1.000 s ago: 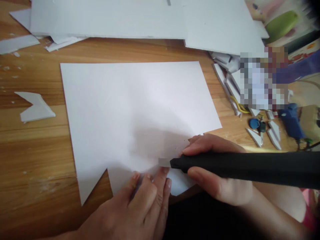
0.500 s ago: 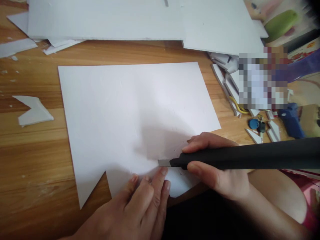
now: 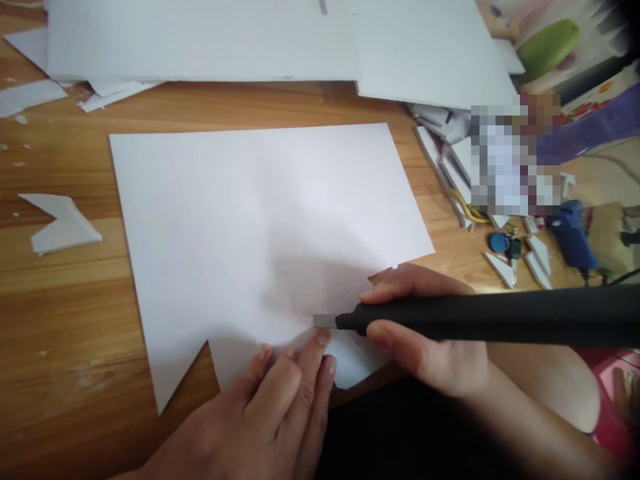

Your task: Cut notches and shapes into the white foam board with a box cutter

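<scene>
A white sheet of foam board or card [image 3: 210,220] lies on the wooden table, with a notch cut in its near left edge. My left hand [image 3: 270,407] is laid on the sheet's near edge, fingers stretched out and pressing down. In my right hand [image 3: 430,347] is a craft knife with a long black handle [image 3: 450,313]. Its blade [image 3: 325,321] meets the sheet right beside my left index fingertip. Thumb and fingers grip the handle near the blade, and the handle points off to the right. Faint lines show on the sheet near the knife.
Larger white boards [image 3: 200,43] lie across the back. A white offcut [image 3: 67,223] rests at the left. To the right are keys with a blue tag [image 3: 499,242], a blue glue gun [image 3: 573,230], white strips [image 3: 443,170] and a green object [image 3: 549,48].
The whole view has shifted slightly left. The blade stays at nearly the same place beside my left fingertip, and the knife handle tilts a little differently. My left hand keeps pressing the sheet.
</scene>
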The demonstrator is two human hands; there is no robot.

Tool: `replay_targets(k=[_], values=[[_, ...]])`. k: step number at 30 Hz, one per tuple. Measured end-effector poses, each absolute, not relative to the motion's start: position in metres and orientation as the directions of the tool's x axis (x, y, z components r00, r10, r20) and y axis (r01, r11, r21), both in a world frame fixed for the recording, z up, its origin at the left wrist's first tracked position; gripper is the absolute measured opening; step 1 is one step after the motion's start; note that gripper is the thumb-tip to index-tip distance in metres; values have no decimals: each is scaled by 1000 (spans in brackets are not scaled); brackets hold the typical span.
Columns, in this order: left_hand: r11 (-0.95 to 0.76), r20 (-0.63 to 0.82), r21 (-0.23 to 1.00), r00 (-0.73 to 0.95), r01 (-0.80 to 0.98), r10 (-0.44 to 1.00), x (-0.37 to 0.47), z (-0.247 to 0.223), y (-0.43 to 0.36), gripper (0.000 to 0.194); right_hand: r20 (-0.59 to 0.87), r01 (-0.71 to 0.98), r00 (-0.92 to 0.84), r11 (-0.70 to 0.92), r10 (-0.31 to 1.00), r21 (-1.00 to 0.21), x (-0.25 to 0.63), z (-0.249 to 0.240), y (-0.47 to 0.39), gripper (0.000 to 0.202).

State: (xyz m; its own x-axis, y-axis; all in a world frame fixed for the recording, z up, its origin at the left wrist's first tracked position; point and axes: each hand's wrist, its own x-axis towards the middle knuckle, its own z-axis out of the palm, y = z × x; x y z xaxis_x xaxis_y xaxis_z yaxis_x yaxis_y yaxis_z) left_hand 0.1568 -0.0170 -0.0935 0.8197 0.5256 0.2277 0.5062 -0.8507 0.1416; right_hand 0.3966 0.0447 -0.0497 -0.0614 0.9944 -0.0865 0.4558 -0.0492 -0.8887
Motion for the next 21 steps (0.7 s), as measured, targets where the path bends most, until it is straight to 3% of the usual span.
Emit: replay_targets(k=[9, 21], values=[[-846, 245, 118, 811, 519, 532, 160, -88, -14, 43, -166, 405, -136, -98, 977, -909, 401, -52, 50, 14], [-856, 228, 126, 825, 502, 518, 158, -87, -15, 42, -168, 361, -76, -130, 983, -923, 406, -57, 52, 17]])
